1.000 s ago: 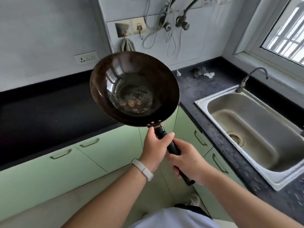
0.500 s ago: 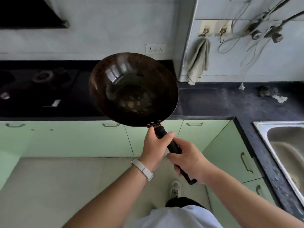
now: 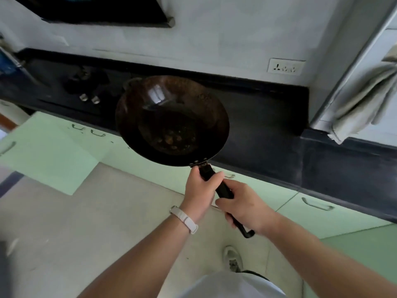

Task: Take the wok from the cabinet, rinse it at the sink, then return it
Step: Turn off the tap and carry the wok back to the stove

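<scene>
Wok (image 3: 171,120) was held in the air above the dark counter (image 3: 268,125) and green cabinet fronts (image 3: 53,151), interior showing brown spotting. Left hand (image 3: 200,190) had its fingers wrapped round the black handle (image 3: 224,190) near the bowl; right hand (image 3: 247,208) gripped it further back. A grey cloth (image 3: 365,104) hung at right.

Counter right end: hanging cloth (image 3: 363,104) is blocking the wall corner.
Counter left end: stove knobs (image 3: 89,98) are standing near the front edge.

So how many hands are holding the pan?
2. The left hand grips the wok handle close to the bowl; the right hand grips it farther down, near the end.
</scene>
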### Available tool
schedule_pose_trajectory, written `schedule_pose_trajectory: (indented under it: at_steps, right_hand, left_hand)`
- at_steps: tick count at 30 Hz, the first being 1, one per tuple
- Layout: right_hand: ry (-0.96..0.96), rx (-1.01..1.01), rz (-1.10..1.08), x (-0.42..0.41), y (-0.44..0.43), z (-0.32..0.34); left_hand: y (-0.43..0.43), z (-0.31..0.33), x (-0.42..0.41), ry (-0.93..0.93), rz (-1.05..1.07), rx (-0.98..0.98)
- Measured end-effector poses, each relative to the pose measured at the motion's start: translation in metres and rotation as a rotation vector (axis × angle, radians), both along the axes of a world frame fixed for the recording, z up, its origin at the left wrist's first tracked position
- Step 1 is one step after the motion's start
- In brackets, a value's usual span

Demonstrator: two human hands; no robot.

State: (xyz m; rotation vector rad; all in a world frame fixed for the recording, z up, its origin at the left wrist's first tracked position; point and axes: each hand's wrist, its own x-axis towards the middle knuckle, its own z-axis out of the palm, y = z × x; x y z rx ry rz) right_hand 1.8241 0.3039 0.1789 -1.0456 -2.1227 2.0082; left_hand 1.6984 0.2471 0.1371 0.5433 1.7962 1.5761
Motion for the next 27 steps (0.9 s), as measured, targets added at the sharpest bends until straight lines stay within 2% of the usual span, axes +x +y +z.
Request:
schedule_pose_trajectory:
  at_steps: [7, 12, 19, 27]
  right_hand:
    - [0.038, -0.024, 0.197, -0.054, 0.040, 0.009]
    - [0.044, -0.032, 0.363, -0.099, 0.038, 0.010]
    - [0.045, -0.025, 0.519, -0.170, 0.000, 0.009]
    - [0.030, 0.008, 0.602, -0.277, -0.084, 0.001]
  left_hand:
    - [0.015, 0.011, -0.040, 0.064, 0.197, 0.004]
    - [-0.004, 0.019, -0.071, 0.092, 0.352, 0.002]
    - [-0.053, 0.017, -0.123, 0.100, 0.558, -0.006]
    - [-0.141, 0.004, -0.221, 0.069, 0.627, 0.002]
